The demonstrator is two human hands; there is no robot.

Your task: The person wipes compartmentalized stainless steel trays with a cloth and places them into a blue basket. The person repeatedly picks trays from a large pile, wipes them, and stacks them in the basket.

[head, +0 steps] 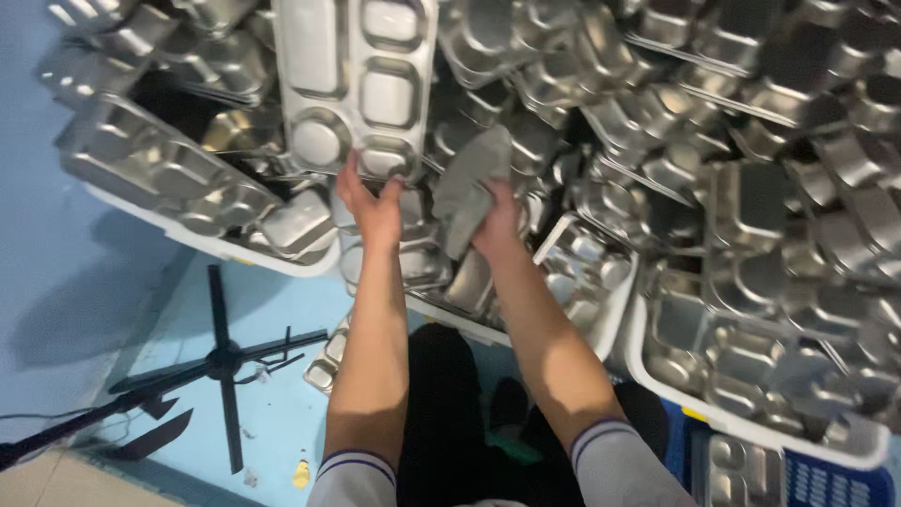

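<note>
Grey sleeves with dark-striped cuffs, black trousers

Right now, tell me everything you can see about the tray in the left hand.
The tray is shiny metal, rectangular, pressed into compartments: one long, several small rounded-square, one round. It is held up, its compartment side to the camera, top edge cropped by the frame. The left hand grips its bottom edge. The right hand holds a grey cloth beside it. Piled trays lie behind.
</note>
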